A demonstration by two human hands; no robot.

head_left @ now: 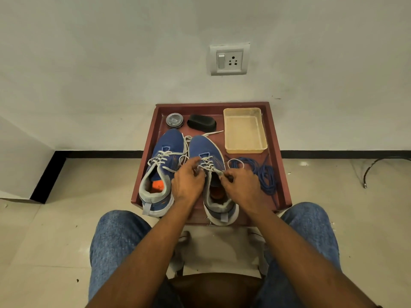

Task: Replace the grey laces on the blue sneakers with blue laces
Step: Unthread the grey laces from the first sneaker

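Two blue sneakers on a maroon tray [280, 165], toes toward the wall; left sneaker [160, 165] just beside right sneaker [209, 156], both with grey laces threaded; heels overhang the tray's near edge.

Both hands on the right sneaker, over its upper eyelets; left hand [188, 182] at the shoe's left side, fingers curled onto the grey lace [208, 166] near the tongue; right hand [241, 185] at the shoe's right side, pinching a lace strand pulled taut off the top eyelets; a loose grey loop [236, 163] lies just right of the shoe, by the right hand's knuckles.

Left sneaker untouched, just left of the left hand; its lace ends trail forward between the toes.

Blue laces [264, 174] heaped on the tray right of the right hand, near but apart from it.

Far end of tray: round tin [174, 120], black brush [201, 123], clear tub [244, 130]; wall socket [229, 60] above.
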